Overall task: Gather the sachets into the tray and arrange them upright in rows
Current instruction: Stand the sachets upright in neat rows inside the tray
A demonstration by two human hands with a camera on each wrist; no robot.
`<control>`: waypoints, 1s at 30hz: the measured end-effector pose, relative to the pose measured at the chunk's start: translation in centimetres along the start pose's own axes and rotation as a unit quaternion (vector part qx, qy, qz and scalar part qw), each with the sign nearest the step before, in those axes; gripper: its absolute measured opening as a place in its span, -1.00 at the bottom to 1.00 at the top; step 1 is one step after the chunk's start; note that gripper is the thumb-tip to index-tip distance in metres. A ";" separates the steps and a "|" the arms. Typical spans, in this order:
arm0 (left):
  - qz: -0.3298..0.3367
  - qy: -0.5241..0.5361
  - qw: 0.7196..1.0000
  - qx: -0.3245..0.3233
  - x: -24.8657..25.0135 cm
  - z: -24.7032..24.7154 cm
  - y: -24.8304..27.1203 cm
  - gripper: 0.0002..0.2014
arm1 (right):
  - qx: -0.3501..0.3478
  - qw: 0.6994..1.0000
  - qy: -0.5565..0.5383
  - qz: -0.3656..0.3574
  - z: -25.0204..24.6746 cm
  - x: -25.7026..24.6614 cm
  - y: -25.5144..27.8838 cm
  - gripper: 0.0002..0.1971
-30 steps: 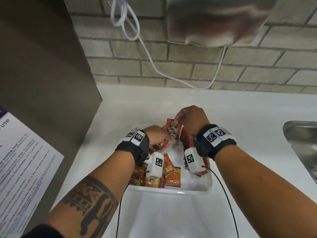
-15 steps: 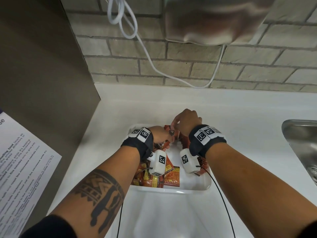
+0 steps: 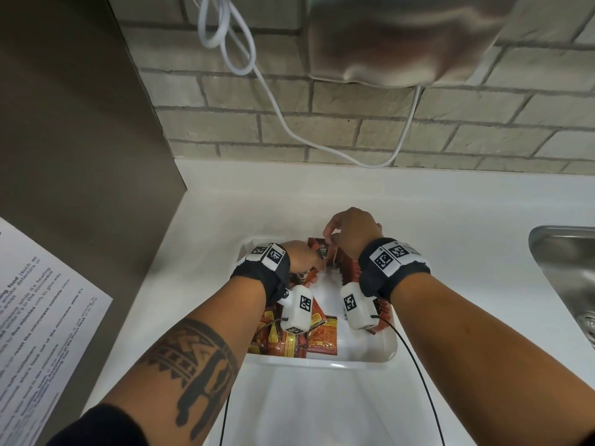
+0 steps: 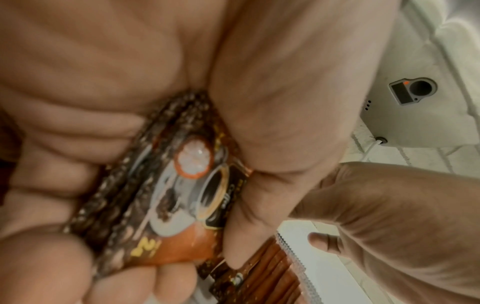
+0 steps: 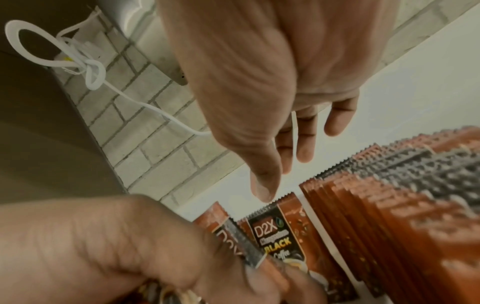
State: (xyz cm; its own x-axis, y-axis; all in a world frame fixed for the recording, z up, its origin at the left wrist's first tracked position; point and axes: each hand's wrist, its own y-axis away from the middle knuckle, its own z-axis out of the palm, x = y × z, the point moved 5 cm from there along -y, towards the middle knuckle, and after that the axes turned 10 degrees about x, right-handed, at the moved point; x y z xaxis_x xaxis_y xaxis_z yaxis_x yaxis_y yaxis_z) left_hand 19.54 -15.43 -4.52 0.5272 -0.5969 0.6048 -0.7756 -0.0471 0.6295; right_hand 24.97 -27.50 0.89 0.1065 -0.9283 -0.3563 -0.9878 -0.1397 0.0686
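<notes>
Down at the near edge of the white tray [image 3: 354, 360], a loose heap of sachets [image 3: 291, 344] lies flat and jumbled, backs and fronts facing up, some overlapping, so there's plenty left to sort here. Along the tray's right side runs the tidy part: an upright row of sachets [image 5: 384, 197] standing on edge, packed face to face, serrated tops lined up. That's the work done so far, one row as far as I can see. Moving toward the far edge, the left hand [image 3: 297, 257] has its fingers curled round a small bundle of sachets [image 4: 166, 195], thumb pressed along one face, held tight in the palm. Just beyond, the right hand [image 3: 351, 231] hangs above the row's far end with fingers straight and relaxed; the thumb tip comes down right at the top edge of one standing sachet [image 5: 279, 232], the D2X black coffee print facing out, though whether it touches I can't tell. My read: roughly midway, with a row built, a handful ready to be fed in, and the flat pile at the near edge yet to be stood up. Nothing shows loose on the white counter [image 3: 209, 239] around the tray.
</notes>
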 end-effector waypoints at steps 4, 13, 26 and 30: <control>0.002 0.022 1.000 0.012 -0.2 -0.4 0.0 -0.78 | 0.014 0.999 -0.032 -0.001 -0.8 0.2 -0.1 -0.77; 0.060 0.277 0.959 0.021 0.2 -2.4 1.4 -0.76 | -0.054 0.980 -0.178 -0.069 -2.7 0.3 2.2 -0.86; 0.146 0.291 0.944 0.051 0.6 -2.4 2.8 -0.64 | -0.001 0.964 -0.263 -0.031 -4.0 0.3 2.2 -0.98; 0.138 0.263 0.951 0.083 0.4 -3.1 2.9 -0.62 | 0.021 0.967 -0.248 -0.053 -4.8 -0.3 2.0 -0.96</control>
State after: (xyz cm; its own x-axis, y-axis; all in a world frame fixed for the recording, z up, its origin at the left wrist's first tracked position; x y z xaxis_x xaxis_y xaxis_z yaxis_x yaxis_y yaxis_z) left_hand 18.58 -13.38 -0.94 0.3625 -0.1245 0.9236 -0.9308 -0.0989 0.3520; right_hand 23.52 -29.18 5.63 0.1494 -0.6284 -0.7634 -0.9794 -0.1999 -0.0271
